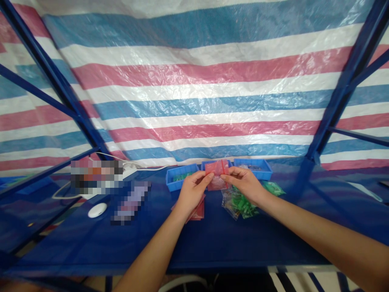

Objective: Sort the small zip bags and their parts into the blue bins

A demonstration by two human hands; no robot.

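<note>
Between both hands is a small pink zip bag [216, 168], held up in front of the middle blue bin. My left hand [194, 188] pinches its left side between thumb and fingers. On its right side, close to the red zip strip, my right hand [243, 182] grips it the same way. Below my left hand lies a stack of pink bags [197, 211] on the table. Under my right hand is a heap of green pieces in clear bags [243, 206]. Whether the held bag contains anything is hard to tell.
Blue bins stand at the back: the left bin [174, 184] has green pieces, the right bin [263, 170] small pale items. A white round object [97, 210] and cables [148, 168] are at left. Blue frame posts [337, 93] flank the striped sheet [212, 73].
</note>
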